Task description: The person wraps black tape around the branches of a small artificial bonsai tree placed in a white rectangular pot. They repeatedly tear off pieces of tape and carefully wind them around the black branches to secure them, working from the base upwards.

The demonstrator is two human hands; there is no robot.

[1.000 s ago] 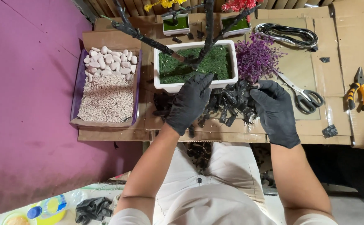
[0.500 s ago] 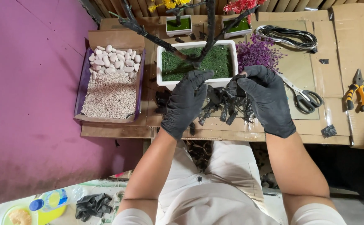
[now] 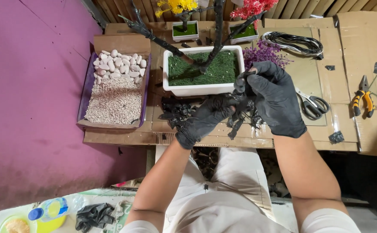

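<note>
Both hands wear black gloves and are close together over the cardboard table (image 3: 309, 64). The left hand (image 3: 208, 116) and the right hand (image 3: 274, 97) both pinch a clump of black twigs (image 3: 242, 113), just in front of the white planter (image 3: 199, 88) with green moss and a dark tree trunk (image 3: 217, 32)

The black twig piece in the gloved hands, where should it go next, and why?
Probably up to a bare branch of the black tree trunk in the white planter. Both hands, left and right, hold the black twig piece just in front of the planter, and more such pieces lie on the cardboard, so fitting it on seems the likely next step.
</note>
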